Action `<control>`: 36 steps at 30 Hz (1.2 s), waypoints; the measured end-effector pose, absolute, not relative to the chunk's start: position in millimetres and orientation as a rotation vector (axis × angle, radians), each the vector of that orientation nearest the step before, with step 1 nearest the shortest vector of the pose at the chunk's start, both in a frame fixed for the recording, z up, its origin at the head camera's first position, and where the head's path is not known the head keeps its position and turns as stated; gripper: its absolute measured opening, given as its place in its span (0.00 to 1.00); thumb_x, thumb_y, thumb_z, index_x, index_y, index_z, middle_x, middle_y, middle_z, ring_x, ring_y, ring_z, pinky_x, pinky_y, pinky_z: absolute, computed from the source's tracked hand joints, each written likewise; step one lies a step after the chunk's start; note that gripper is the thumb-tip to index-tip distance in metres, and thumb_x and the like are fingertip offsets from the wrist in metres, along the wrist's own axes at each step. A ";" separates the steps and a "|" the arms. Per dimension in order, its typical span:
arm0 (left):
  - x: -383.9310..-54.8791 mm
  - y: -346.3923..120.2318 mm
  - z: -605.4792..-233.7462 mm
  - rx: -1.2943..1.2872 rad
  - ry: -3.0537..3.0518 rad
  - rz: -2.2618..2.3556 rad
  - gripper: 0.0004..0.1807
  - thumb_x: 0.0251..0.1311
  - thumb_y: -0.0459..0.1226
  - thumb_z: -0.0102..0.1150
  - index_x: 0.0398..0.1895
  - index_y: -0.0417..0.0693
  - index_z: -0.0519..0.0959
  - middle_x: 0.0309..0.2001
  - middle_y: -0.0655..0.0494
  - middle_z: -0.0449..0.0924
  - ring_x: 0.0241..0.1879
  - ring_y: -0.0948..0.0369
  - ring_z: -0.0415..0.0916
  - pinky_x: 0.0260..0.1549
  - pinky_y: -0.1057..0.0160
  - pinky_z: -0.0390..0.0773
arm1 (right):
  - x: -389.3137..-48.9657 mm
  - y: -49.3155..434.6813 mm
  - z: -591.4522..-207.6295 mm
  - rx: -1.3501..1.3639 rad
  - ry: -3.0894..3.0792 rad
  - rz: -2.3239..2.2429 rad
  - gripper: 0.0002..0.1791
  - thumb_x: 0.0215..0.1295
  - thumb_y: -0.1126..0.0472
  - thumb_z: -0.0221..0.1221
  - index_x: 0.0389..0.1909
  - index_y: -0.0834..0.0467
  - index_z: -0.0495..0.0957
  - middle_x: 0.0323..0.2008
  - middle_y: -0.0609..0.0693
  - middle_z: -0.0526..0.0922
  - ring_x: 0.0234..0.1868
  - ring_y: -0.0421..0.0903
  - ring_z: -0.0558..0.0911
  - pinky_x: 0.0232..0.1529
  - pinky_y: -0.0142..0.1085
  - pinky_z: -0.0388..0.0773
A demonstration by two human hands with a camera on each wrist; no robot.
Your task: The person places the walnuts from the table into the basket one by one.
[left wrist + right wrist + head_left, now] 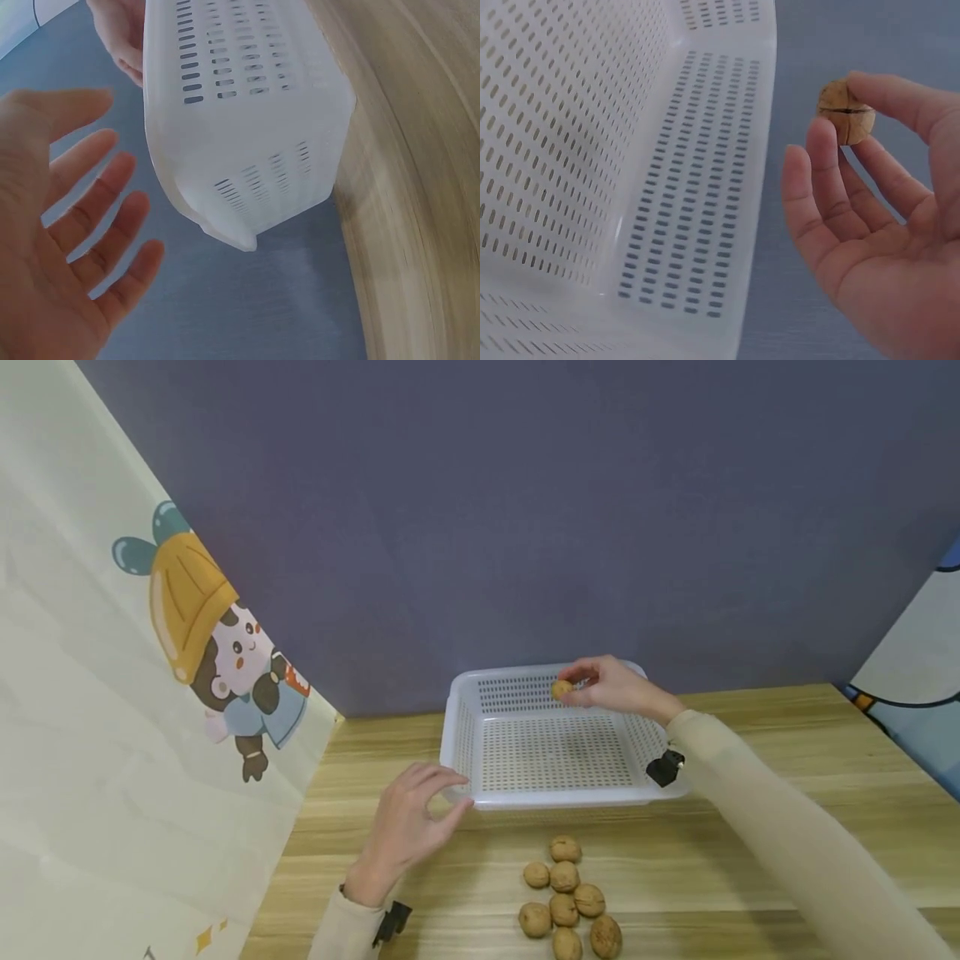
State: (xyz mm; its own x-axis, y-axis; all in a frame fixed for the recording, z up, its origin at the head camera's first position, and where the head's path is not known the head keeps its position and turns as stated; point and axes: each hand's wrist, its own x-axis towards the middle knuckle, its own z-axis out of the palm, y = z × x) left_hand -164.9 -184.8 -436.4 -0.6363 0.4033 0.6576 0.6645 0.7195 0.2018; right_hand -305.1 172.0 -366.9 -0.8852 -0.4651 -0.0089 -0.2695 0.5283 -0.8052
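Observation:
My right hand [609,685] pinches a walnut [847,111] between thumb and fingertips, held above the far part of a white perforated plastic basket [577,799]. In the right wrist view the walnut shows a dark seam and stands apart from the basket's rim. By the basket's near left corner is my left hand [411,814], its fingers spread and thumb apart, with nothing between them. From the left wrist view, a gap separates those fingers [112,240] from the basket's side. Several loose walnuts [564,877] lie grouped on the table in front of the basket.
The basket stands on a wood-grain table [757,827] close to a dark blue-grey wall [525,510]. A pale sheet with a cartoon figure [240,652] borders the left side. At the right edge is another printed panel [915,652].

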 end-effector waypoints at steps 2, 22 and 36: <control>-164.5 -184.6 -436.0 -0.799 -2.371 -0.572 0.17 0.48 0.43 0.83 0.41 0.51 0.90 0.41 0.58 0.89 0.44 0.59 0.84 0.45 0.58 0.88 | -310.6 172.4 -370.3 -0.579 2.540 -1.303 0.30 0.71 0.51 0.69 0.69 0.59 0.77 0.62 0.60 0.84 0.54 0.53 0.85 0.49 0.41 0.87; -162.9 -183.3 -434.5 -0.745 -2.528 -0.541 0.11 0.50 0.40 0.83 0.36 0.53 0.89 0.39 0.60 0.86 0.45 0.58 0.82 0.44 0.57 0.87 | -344.8 183.1 -443.2 -0.367 2.595 -1.114 0.31 0.68 0.56 0.69 0.66 0.70 0.76 0.61 0.68 0.82 0.47 0.54 0.87 0.47 0.47 0.89; -157.6 -181.7 -435.7 -0.717 -2.533 -0.520 0.11 0.50 0.39 0.83 0.35 0.52 0.89 0.42 0.59 0.87 0.47 0.56 0.84 0.47 0.54 0.89 | -356.8 165.0 -454.3 -0.366 2.624 -0.961 0.27 0.64 0.58 0.73 0.61 0.65 0.81 0.57 0.63 0.86 0.47 0.49 0.87 0.40 0.39 0.88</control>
State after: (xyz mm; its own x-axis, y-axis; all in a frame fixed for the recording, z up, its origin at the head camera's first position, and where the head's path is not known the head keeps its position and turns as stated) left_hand -157.6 -181.7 -435.7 -0.7615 0.3929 0.5155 0.5642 0.7933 0.2287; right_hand -356.8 165.0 -454.3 -0.9152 -0.3442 -0.2098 -0.1274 0.7407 -0.6597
